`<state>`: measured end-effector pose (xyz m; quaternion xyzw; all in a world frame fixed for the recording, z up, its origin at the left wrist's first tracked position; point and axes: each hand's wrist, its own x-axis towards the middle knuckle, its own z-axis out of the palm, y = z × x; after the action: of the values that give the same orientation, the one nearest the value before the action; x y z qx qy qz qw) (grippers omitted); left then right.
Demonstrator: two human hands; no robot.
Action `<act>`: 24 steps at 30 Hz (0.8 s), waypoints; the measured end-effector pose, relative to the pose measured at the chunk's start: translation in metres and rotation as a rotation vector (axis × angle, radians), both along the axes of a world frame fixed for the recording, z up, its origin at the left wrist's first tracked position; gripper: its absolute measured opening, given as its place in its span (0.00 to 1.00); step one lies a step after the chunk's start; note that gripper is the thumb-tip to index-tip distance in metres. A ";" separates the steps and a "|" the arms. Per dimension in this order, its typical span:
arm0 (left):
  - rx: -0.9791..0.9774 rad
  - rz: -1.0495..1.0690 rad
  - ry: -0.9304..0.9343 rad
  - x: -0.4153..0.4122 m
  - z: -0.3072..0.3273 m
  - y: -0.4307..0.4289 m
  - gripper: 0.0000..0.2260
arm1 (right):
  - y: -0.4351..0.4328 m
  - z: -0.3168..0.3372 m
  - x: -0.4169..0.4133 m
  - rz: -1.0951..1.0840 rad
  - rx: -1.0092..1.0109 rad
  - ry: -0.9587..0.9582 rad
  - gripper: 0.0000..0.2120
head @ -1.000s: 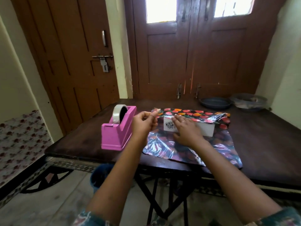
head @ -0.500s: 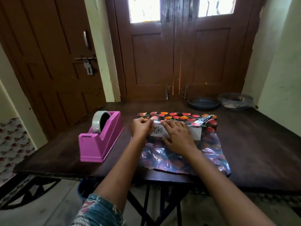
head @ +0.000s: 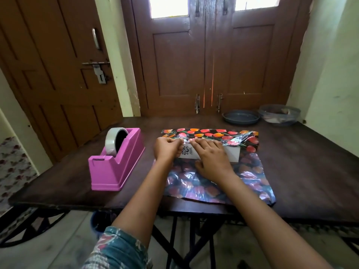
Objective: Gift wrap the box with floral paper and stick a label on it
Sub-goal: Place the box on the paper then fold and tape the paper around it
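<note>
A white box [head: 232, 155] with black print on its left end lies across a sheet of shiny floral paper [head: 217, 183] on the dark wooden table [head: 310, 171]. The paper's far edge is folded forward over the box's top. My left hand [head: 167, 149] sits at the box's left end, its fingers curled and pinching the folded paper edge. My right hand [head: 210, 158] lies flat over the box, its fingertips pressing the same paper edge down right beside the left hand's fingers. No label is in sight.
A pink tape dispenser [head: 116, 162] with a roll of clear tape [head: 113, 140] stands left of the paper. A dark dish [head: 240, 117] and a clear bowl [head: 278, 114] sit at the table's far right. Brown doors stand right behind the table.
My left hand has come down from above the table to the box's left end and now pinches the paper edge. The right hand stays on the box. The view has tilted down.
</note>
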<state>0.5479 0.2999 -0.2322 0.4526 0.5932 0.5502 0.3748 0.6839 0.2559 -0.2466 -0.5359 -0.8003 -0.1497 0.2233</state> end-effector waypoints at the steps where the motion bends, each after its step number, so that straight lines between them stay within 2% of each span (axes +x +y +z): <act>1: -0.002 0.014 0.012 -0.001 -0.001 0.001 0.15 | 0.000 0.000 0.000 0.004 0.003 0.002 0.29; 6: -0.038 0.065 0.111 -0.010 -0.021 -0.001 0.22 | 0.000 0.000 0.001 -0.004 0.020 0.016 0.30; 11: -0.038 0.127 0.510 -0.016 -0.017 -0.011 0.22 | -0.002 0.004 0.003 0.016 -0.048 -0.013 0.31; 15: -0.032 0.194 0.787 -0.022 -0.003 -0.019 0.11 | -0.003 0.008 0.004 0.004 -0.071 -0.036 0.31; 17: 0.093 0.191 0.805 -0.026 0.000 -0.023 0.08 | -0.003 0.008 0.004 0.002 -0.078 -0.033 0.31; 20: 0.377 0.038 0.763 -0.027 0.001 -0.024 0.06 | -0.004 0.007 0.004 0.011 -0.069 -0.007 0.31; 21: 0.427 -0.026 0.761 -0.026 0.001 -0.022 0.03 | -0.004 0.006 0.003 0.014 -0.067 -0.002 0.31; 24: 0.453 -0.160 0.769 -0.024 0.000 -0.012 0.09 | -0.004 0.007 0.004 0.016 -0.066 -0.009 0.31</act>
<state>0.5238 0.2884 -0.2318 0.7393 0.5169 0.4273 0.0599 0.6877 0.2522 -0.2400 -0.5357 -0.8102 -0.1237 0.2033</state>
